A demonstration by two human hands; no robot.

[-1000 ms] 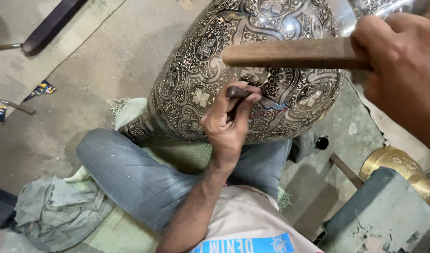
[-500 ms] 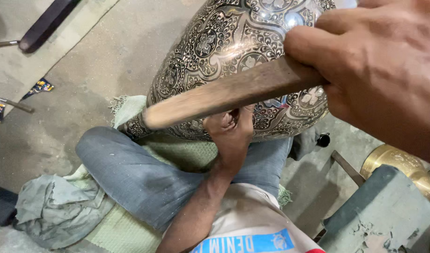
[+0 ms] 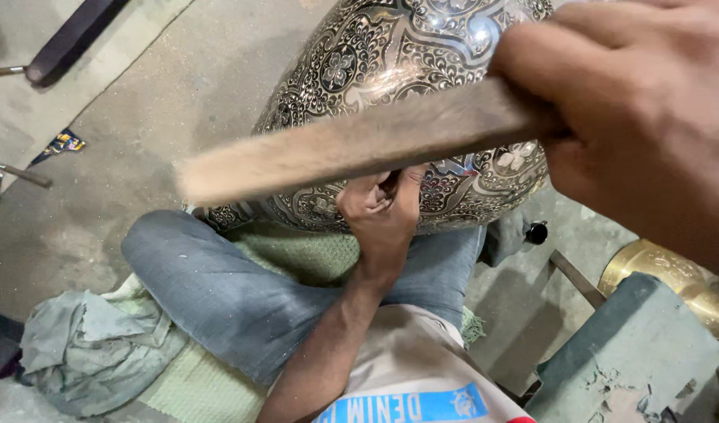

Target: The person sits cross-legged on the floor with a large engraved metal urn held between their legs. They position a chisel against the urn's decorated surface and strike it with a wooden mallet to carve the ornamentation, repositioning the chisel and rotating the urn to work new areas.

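A large metal vase (image 3: 391, 55) with dense engraved floral patterns lies on its side across my lap. My left hand (image 3: 379, 207) presses against its lower curve, fingers closed around a small dark chisel (image 3: 388, 186) that is mostly hidden by them. My right hand (image 3: 649, 117) is close to the camera at the upper right, gripping a worn wooden stick (image 3: 351, 145). The stick slants down to the left across the vase, passing just above my left hand. My legs in blue jeans (image 3: 218, 290) are crossed beneath the vase.
A green woven mat (image 3: 312, 254) lies under me on the concrete floor. A crumpled grey cloth (image 3: 85, 352) sits at the lower left. A brass vessel (image 3: 673, 274) and a green block (image 3: 633, 352) stand at the right. A dark bar (image 3: 69, 35) lies at the upper left.
My right hand has come closer to the camera and the wooden stick has swung from level above the vase down to a slant over my left hand. The left hand stays on the vase.
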